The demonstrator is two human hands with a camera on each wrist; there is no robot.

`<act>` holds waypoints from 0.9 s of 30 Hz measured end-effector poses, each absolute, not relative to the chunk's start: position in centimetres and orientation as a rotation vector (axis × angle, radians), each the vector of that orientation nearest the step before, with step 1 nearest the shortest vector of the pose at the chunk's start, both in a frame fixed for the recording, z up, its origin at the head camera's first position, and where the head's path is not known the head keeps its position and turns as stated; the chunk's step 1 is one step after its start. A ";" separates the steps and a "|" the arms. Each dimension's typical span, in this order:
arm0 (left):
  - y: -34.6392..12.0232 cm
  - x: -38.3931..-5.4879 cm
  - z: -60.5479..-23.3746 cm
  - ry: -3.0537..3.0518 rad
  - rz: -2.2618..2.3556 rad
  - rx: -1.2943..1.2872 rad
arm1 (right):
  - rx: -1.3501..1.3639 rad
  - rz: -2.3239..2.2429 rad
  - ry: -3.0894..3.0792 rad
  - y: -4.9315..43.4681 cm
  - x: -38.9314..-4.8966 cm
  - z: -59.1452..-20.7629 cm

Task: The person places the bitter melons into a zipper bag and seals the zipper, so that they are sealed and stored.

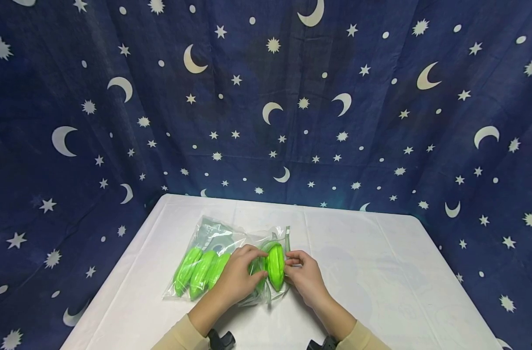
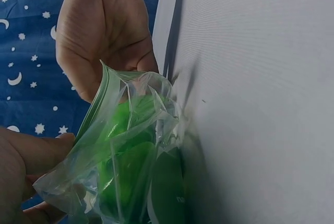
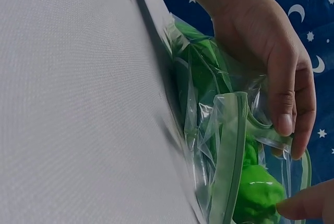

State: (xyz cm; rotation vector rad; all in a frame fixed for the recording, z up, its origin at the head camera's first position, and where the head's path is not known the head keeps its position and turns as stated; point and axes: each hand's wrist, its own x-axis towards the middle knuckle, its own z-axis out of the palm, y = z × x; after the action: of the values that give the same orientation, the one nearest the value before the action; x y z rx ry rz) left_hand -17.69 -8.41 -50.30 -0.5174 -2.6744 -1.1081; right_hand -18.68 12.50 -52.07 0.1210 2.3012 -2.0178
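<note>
A clear zip bag with a green zip strip lies on the table, its mouth toward the right. Several bright green, ridged, elongated fruit-like pieces lie side by side inside it. My left hand reaches over the bag and holds its film near the mouth, thumb and fingers curved. At the mouth stands another green ridged piece, partly within the film. My right hand holds this piece from its right side; in the right wrist view a fingertip touches it. The grip's far side is hidden.
A white cloth covers the table. Behind and at both sides hangs a dark blue curtain with moons and stars. Black wrist mounts show below the hands.
</note>
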 end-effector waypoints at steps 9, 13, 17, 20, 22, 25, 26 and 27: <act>-8.5 -17.6 -50.2 -2.688 -1.113 -0.528 | 0.166 -2.057 2.264 12.5 -18.9 -52.1; -8.4 -17.6 -50.1 -2.675 -1.110 -0.529 | 0.158 -2.052 2.277 12.5 -18.9 -52.1; -8.4 -17.6 -50.0 -2.664 -1.102 -0.526 | 0.146 -2.052 2.268 12.5 -18.9 -52.0; -8.4 -17.6 -50.0 -2.659 -1.092 -0.528 | 0.140 -2.065 2.242 12.5 -18.8 -51.9; -8.4 -17.6 -49.9 -2.656 -1.082 -0.532 | 0.138 -2.073 2.228 12.5 -18.7 -51.8; -8.4 -17.6 -49.9 -2.654 -1.065 -0.539 | 0.142 -2.081 2.212 12.5 -18.7 -51.7; -8.4 -17.6 -50.0 -2.652 -1.056 -0.540 | 0.146 -2.083 2.208 12.5 -18.7 -51.7; -8.4 -17.6 -50.0 -2.650 -1.047 -0.542 | 0.148 -2.085 2.205 12.5 -18.7 -51.7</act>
State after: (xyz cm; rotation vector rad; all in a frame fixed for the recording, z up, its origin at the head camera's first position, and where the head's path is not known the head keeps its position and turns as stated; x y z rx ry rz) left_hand -17.58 -8.44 -49.99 -0.5418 -2.6504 -1.0468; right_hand -18.67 12.47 -51.73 0.1475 2.2055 -2.0849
